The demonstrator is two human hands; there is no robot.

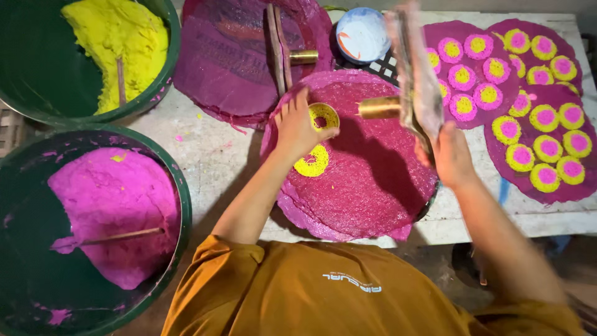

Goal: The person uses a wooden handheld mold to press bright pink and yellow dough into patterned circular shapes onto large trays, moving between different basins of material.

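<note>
The left hand [297, 127] is seen closed around a small brass ring [324, 116], held against a round pink tray [367, 180] near the front edge of the table [205, 149]. A yellow ring of paste [313, 162] lies on the tray just in front of that hand. The right hand [449, 155] is raised above the tray's right side, clamped on a flat wooden paddle [415, 81] with a brass cylinder [379, 107] fixed to it; the paddle is blurred. A second pink tray [242, 56] sits at the back edge, with another wooden tool [280, 46] lying on it. At the right edge, pink sheets [547, 186] are covered with yellow-and-pink discs [547, 148]. Off the left edge, two green tubs are noted: one with yellow paste [121, 50], one with pink paste [115, 211].
</note>
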